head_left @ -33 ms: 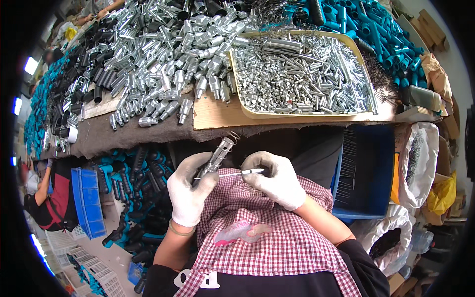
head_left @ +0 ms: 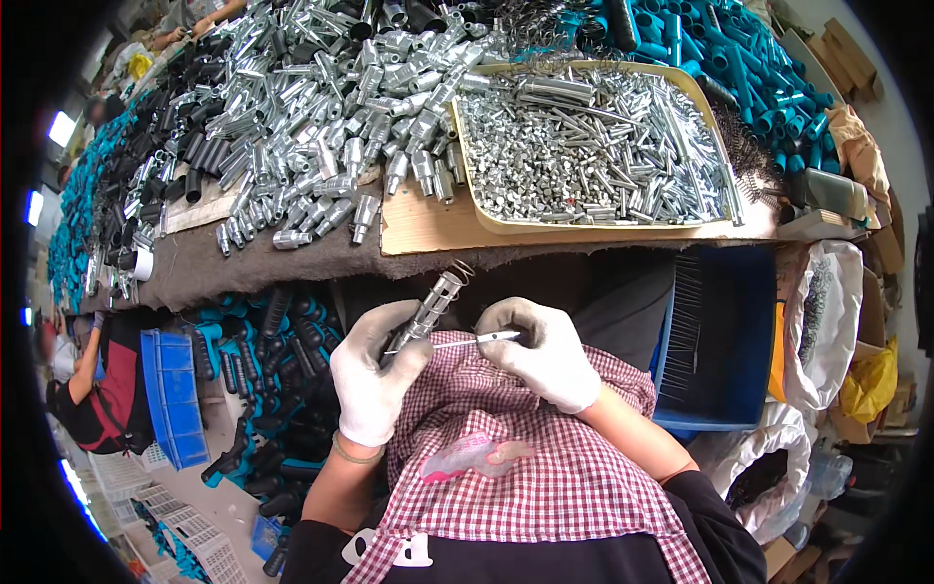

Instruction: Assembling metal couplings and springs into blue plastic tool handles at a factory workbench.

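Note:
My left hand (head_left: pixel 377 375), in a white glove, is closed around a slotted metal sleeve (head_left: pixel 436 300) that tilts up to the right. A thin coil spring (head_left: pixel 461 273) sticks out of the sleeve's upper end. My gloved right hand (head_left: pixel 553 362) pinches a slim, pale rod-like tool (head_left: pixel 498 337) between thumb and fingers. Its thin shaft points left and reaches the sleeve beside my left thumb; whether the tip enters a slot cannot be seen. Both hands are above my checked apron (head_left: pixel 545 487), in front of the bench.
A shallow cream tray (head_left: pixel 603 226) of small metal pins lies on the bench. Left of it are piled metal sleeves (head_left: pixel 321 127); teal tubes (head_left: pixel 749 88) lie back right. A blue bin (head_left: pixel 725 370) stands at right, black-and-teal handles (head_left: pixel 292 360) below left. Another person (head_left: pixel 92 384) is far left.

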Available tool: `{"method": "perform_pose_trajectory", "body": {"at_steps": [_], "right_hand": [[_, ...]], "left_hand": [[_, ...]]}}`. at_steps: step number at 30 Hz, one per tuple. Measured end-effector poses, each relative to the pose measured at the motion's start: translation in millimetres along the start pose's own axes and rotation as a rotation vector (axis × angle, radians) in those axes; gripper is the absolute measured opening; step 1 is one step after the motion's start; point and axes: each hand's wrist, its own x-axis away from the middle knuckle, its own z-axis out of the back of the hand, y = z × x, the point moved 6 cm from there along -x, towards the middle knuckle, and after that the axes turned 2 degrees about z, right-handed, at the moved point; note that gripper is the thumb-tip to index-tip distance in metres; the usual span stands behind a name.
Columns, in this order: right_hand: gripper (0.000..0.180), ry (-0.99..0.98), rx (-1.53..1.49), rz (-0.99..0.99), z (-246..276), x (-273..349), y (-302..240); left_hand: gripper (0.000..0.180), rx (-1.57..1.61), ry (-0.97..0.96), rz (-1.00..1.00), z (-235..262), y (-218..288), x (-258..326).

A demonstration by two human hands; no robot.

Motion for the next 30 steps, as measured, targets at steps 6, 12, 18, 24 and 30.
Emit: {"method": "perform_pose_trajectory", "body": {"at_steps": [6,12,18,24,30], "right_hand": [[0.020,0.192,0.270,0.118,56,11,-35],[0.024,0.210,0.260,0.127,75,23,-62],[0.025,0.061,0.335,0.042,56,21,-61],[0.025,-0.022,0.330,0.026,40,21,-55],[0.025,-0.106,0.369,0.060,24,23,-50]], "left_hand": [[0.043,-0.152,-0.089,-0.088,10,19,0],[0.031,-0.272,-0.235,-0.249,3,32,-1],[0.026,-0.271,-0.318,-0.362,-12,41,1],[0.028,-0.211,-0.338,-0.379,-19,45,5],[0.026,-0.152,-0.359,-0.361,-21,41,6]]}}
